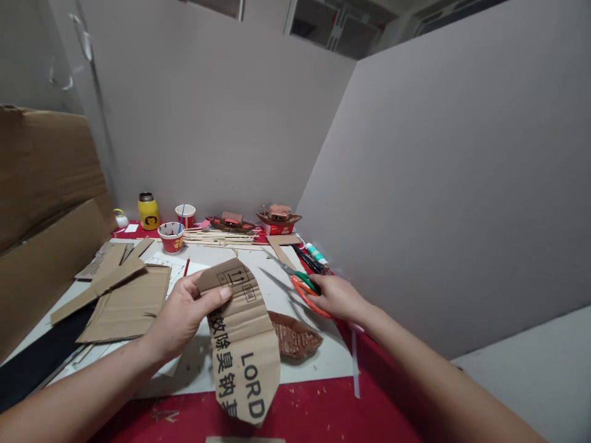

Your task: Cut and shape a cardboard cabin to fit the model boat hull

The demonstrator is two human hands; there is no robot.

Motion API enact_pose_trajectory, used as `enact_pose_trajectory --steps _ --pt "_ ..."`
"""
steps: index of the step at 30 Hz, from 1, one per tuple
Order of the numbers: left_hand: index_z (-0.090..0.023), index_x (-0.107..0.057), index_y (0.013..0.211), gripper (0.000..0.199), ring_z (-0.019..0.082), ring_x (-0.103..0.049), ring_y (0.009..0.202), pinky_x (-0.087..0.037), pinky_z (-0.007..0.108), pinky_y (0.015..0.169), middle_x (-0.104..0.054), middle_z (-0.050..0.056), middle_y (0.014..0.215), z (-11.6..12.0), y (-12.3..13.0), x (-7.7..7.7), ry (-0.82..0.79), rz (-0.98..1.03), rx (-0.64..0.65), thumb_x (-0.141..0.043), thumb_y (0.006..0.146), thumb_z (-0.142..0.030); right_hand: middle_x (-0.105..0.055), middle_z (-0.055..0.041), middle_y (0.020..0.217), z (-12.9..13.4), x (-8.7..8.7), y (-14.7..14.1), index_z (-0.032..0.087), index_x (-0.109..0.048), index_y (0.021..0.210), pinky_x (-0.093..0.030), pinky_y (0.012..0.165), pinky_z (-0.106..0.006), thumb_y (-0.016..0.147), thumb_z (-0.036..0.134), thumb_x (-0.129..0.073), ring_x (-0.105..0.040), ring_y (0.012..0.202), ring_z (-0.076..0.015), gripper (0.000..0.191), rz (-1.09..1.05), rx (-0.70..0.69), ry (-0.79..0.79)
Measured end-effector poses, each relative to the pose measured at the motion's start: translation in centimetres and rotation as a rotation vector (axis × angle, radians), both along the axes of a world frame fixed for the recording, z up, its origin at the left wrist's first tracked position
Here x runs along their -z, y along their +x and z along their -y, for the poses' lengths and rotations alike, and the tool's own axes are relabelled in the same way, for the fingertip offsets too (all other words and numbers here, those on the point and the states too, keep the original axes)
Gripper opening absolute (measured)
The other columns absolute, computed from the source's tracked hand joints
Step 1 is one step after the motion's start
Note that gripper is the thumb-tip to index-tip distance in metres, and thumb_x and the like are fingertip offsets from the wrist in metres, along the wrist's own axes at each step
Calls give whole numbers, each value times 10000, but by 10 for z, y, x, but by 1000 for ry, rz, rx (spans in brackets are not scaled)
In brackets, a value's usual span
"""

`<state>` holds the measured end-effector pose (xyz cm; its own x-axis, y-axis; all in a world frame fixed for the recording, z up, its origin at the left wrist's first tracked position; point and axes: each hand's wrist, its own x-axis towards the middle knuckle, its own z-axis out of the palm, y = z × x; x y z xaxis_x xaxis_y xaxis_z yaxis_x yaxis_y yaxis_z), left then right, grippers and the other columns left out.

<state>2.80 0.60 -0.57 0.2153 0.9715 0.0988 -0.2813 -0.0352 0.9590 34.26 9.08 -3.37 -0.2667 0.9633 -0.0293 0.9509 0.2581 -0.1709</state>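
Note:
My left hand grips a curved, printed piece of cardboard near its upper end, thumb on the front face. The piece hangs upright over the table's front edge, its lower end cut to angled corners. In my right hand is a pair of scissors with orange and green handles; the blades are spread apart and point left, away from the cardboard. Partly hidden behind the cardboard lies a brown, boat-shaped piece with a ridged inside.
Cardboard scraps lie at the left beside a tall cardboard box. At the back stand a yellow bottle, paper cups, wooden sticks and two model boats. A grey wall rises at the right.

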Motion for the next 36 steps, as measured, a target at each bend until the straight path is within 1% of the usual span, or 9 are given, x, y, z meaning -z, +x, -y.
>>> enact_pose_trajectory --steps 4,7,10,12,16,20,24,29,36 --pt "-188 -708 1007 249 178 -675 855 -517 307 834 -757 26 949 1 1 -3 25 32 -14 -742 809 -335 -679 -90 947 36 -14 0 184 -525 1054 -499 675 -289 927 334 -434 -644 783 -195 216 -245 -126 -22" --pt "-181 -703 1004 251 184 -681 864 -524 307 829 -759 35 964 3 2 -5 35 62 -27 -746 807 -330 -572 -6 739 70 -13 -7 187 -479 1118 -480 574 -273 943 468 -466 -545 590 -152 332 -676 -173 -167" --pt "-193 -698 1010 232 169 -675 880 -524 282 823 -760 25 959 5 2 -6 39 100 -15 -742 816 -311 -548 -15 749 94 0 -8 188 -563 1036 -485 611 -293 837 594 -582 -527 631 -171 452 -731 -262 -276" --pt "-196 -701 973 185 150 -669 859 -522 252 793 -758 12 924 7 1 -7 49 117 10 -735 827 -305 -584 -64 862 103 10 -4 181 -584 1148 -497 681 -344 755 652 -627 -563 733 -226 615 -727 -304 -266" --pt "-193 -710 926 138 122 -658 807 -510 212 747 -754 -2 868 12 0 -9 66 134 42 -724 841 -300 -591 -120 1069 109 18 2 195 -436 1422 -469 842 -435 693 652 -655 -569 957 -327 888 -664 -312 -245" --pt "-201 -718 982 167 113 -653 812 -506 209 773 -755 -5 906 12 0 -9 77 120 37 -721 845 -298 -601 -127 1076 113 15 -5 196 -388 1460 -477 808 -401 658 682 -681 -565 957 -326 983 -639 -319 -257" --pt "-213 -716 1036 206 128 -657 879 -507 231 822 -755 -2 956 9 2 -7 91 104 34 -717 849 -299 -614 -100 955 115 13 -18 185 -425 1424 -484 707 -337 704 702 -648 -575 842 -275 914 -710 -360 -228" --pt "-200 -718 1009 186 129 -652 853 -509 229 793 -754 -3 917 8 4 -4 80 104 53 -713 850 -297 -559 -15 740 115 10 -34 181 -577 1229 -454 571 -263 796 682 -574 -490 618 -170 661 -821 -401 -280" --pt "-190 -707 1005 198 127 -650 820 -512 220 753 -751 0 904 8 4 1 37 101 73 -706 854 -317 -599 -48 781 116 10 -47 195 -642 1116 -511 652 -287 924 564 -459 -565 678 -192 454 -859 -411 -198"
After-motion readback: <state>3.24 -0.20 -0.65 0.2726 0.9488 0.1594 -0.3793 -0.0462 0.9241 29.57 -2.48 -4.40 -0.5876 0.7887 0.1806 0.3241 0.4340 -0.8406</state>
